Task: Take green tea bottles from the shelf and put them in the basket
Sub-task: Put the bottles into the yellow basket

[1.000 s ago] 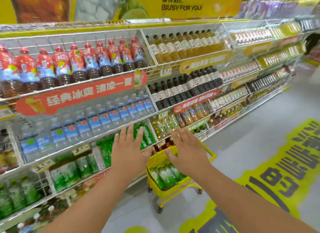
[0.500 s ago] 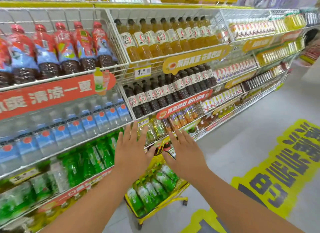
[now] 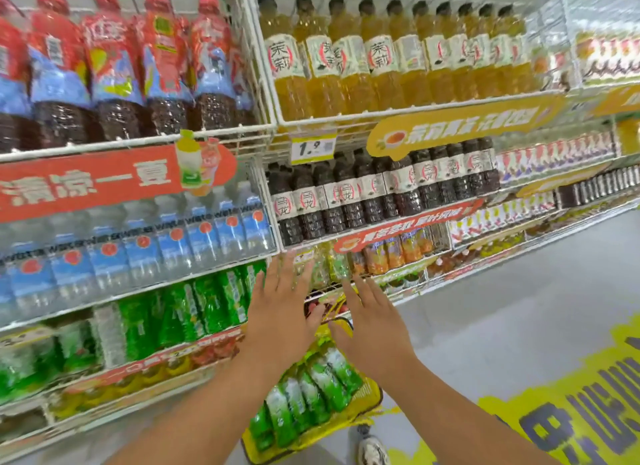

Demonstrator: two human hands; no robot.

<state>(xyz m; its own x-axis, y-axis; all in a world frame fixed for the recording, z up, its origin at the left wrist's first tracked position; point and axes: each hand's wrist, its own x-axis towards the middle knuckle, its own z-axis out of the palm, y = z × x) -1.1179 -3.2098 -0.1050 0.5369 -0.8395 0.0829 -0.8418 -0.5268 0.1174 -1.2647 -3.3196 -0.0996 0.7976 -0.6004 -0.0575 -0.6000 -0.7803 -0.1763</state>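
Both hands are held flat with fingers spread, nothing grasped. Green tea bottles point(image 3: 194, 312) are seen upright on the shelf point(image 3: 138, 291), just left of the left hand point(image 3: 280, 315), the nearer one. Right hand point(image 3: 372, 329) is held above the basket point(image 3: 367, 405), already holding several bottles.

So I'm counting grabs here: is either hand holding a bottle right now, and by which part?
Nothing is held. The left hand and right hand are both open, fingers spread, above the basket.
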